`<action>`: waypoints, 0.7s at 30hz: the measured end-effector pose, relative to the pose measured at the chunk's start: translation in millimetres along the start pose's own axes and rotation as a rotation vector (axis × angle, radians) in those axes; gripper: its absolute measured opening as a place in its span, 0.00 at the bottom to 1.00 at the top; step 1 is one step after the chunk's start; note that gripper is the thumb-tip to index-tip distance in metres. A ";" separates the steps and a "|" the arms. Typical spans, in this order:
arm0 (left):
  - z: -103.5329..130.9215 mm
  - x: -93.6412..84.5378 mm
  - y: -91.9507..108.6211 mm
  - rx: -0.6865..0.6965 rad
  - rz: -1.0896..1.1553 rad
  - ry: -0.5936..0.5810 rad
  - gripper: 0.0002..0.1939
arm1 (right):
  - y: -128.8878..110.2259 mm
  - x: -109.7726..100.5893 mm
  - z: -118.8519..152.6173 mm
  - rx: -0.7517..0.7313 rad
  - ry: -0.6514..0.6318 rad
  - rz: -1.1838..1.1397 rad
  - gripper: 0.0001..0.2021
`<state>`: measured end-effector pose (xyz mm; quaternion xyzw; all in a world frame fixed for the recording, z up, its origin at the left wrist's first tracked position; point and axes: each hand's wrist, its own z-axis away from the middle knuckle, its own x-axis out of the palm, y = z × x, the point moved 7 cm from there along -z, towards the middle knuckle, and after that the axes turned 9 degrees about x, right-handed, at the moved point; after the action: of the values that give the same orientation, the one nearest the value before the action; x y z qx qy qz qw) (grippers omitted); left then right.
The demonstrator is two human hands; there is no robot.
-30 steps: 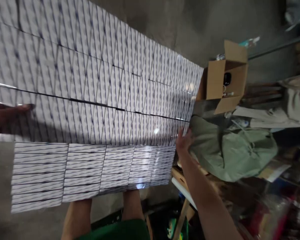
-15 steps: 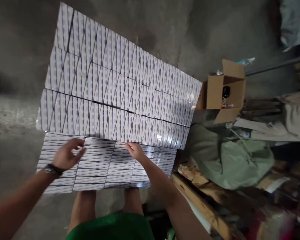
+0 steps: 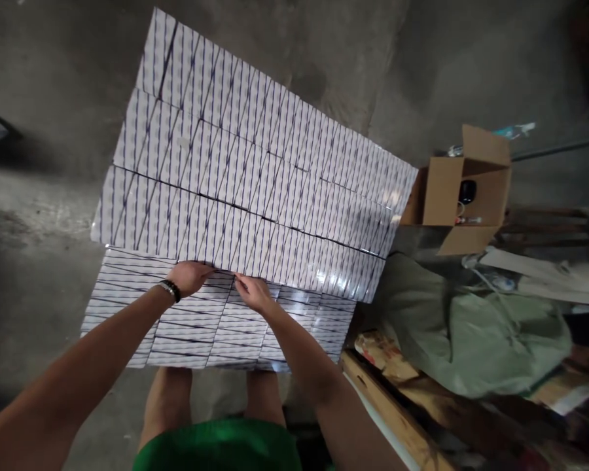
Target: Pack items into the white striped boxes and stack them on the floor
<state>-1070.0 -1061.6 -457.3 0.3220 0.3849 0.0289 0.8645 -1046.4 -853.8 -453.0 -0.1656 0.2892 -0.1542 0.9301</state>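
Note:
A large block of narrow white boxes (image 3: 255,176) with blue-purple stripes stands in front of me, packed tightly in three long rows. Below its near edge a lower layer of similar striped boxes (image 3: 186,330) lies with its boxes turned the other way. My left hand (image 3: 192,278), with a dark bracelet at the wrist, has its fingers drawn together at the seam between the two layers. Close to its right, my right hand (image 3: 254,292) pinches at the same edge. Whatever lies between the fingertips is too small or hidden to make out.
An open cardboard box (image 3: 444,190) with a black item and small things inside stands to the right. Nearer are a green-grey cloth sack (image 3: 505,340) and a wooden beam (image 3: 387,412). Concrete floor (image 3: 44,275) surrounds the stack.
My left hand has moved right and up to the seam, its open fingers now closed. My right hand has stayed at the edge, nearer the left hand. The view has shifted slightly.

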 end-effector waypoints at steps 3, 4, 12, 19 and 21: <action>5.9 6.1 2.6 -0.011 0.038 0.103 0.22 | -2.9 4.5 -2.4 0.039 0.038 0.000 0.22; 9.2 9.4 6.5 -0.017 0.050 0.166 0.22 | -4.6 4.8 -2.2 0.043 0.057 -0.012 0.22; -5.0 67.9 117.8 0.321 0.228 0.092 0.24 | 52.2 0.1 44.3 0.110 -0.001 -0.030 0.12; -88.2 68.6 155.3 0.191 0.134 -0.036 0.20 | 153.5 -59.5 63.3 0.236 0.140 0.076 0.19; -93.9 70.5 155.3 0.136 0.121 -0.002 0.20 | 160.0 -65.2 57.2 0.222 0.141 0.114 0.24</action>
<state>-1054.0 -867.5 -459.6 0.4025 0.3649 0.0546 0.8378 -1033.4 -672.7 -440.3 -0.0337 0.3439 -0.1433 0.9274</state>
